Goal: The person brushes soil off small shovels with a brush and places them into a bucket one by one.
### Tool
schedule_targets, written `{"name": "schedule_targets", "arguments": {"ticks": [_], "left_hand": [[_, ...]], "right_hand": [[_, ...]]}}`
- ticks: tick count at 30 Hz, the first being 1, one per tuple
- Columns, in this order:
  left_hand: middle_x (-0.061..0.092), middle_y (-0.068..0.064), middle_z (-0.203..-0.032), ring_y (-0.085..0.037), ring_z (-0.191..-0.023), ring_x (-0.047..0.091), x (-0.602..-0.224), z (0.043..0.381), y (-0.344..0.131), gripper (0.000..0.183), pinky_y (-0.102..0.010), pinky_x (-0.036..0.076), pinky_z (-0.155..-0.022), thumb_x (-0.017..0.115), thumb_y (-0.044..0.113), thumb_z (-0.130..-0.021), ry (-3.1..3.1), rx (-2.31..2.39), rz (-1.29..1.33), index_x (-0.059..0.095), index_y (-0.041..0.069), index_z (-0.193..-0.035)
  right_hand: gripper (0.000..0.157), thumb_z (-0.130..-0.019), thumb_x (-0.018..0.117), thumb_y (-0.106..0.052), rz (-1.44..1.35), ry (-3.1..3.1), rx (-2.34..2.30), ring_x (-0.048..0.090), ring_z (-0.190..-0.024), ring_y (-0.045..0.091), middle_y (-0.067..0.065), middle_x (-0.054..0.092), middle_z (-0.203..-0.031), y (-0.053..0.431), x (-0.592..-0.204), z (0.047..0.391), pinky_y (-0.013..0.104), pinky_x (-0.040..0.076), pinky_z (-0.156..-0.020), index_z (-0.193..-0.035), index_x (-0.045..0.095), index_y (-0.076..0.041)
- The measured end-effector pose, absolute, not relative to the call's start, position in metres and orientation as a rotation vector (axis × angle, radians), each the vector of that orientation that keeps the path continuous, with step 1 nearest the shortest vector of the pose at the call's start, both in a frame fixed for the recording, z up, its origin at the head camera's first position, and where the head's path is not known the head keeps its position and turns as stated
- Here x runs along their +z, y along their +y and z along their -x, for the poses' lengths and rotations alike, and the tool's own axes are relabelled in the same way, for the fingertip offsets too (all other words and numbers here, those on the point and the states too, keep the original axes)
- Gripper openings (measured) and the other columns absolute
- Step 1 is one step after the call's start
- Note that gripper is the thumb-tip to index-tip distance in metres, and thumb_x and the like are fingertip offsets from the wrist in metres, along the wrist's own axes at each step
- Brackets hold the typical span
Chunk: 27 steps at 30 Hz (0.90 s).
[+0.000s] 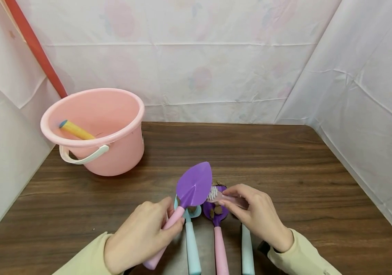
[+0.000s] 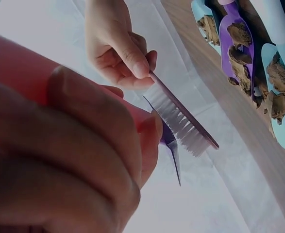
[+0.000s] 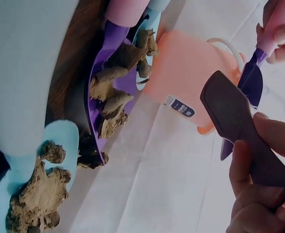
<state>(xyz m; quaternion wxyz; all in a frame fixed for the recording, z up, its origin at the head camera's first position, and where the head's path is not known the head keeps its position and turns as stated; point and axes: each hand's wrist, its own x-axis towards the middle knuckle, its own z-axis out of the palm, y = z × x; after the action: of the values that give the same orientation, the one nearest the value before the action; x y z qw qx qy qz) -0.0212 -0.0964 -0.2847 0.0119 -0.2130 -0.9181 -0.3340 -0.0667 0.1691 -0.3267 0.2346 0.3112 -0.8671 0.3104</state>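
Note:
My left hand grips the pink handle of a garden trowel, its purple blade raised over the table. In my right hand I pinch the handle of a small brush with white bristles. The bristles are right at the trowel blade's edge. Below lie a purple scoop with a pink handle and two light-blue tools, one on the left and one on the right. Brown crumbly clods sit in the blades of these tools, as both wrist views show.
A pink bucket with a white handle stands at the left back. Inside it leans a yellow handle with a blue end. White patterned sheets hang round the dark wooden table, and a red strip runs down behind the bucket.

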Motion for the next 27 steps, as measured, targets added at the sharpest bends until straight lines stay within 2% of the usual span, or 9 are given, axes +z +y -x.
{"name": "schedule_targets", "arguments": {"ticks": [14, 27], "left_hand": [[0.037, 0.018, -0.048, 0.008, -0.041, 0.035, -0.289, 0.014, -0.098, 0.021, -0.014, 0.03, -0.038, 0.068, 0.02, -0.083, -2.827, -1.012, 0.699, 0.049, 0.021, -0.074], [0.037, 0.017, -0.051, 0.007, -0.043, 0.035, -0.29, 0.013, -0.097, 0.024, -0.015, 0.031, -0.039, 0.07, 0.022, -0.082, -2.838, -1.003, 0.714, 0.047, 0.02, -0.074]], "right_hand": [[0.021, -0.076, 0.08, -0.012, -0.707, -2.365, 0.952, 0.041, -0.053, -0.004, -0.009, 0.068, -0.083, 0.178, -0.321, 0.073, 0.011, 0.036, -0.05, -0.093, 0.069, -0.018], [0.021, -0.076, 0.08, -0.009, -0.612, -2.351, 1.003, 0.049, -0.056, -0.001, -0.007, 0.07, -0.085, 0.187, -0.318, 0.079, 0.013, 0.039, -0.051, -0.092, 0.069, -0.017]]}}
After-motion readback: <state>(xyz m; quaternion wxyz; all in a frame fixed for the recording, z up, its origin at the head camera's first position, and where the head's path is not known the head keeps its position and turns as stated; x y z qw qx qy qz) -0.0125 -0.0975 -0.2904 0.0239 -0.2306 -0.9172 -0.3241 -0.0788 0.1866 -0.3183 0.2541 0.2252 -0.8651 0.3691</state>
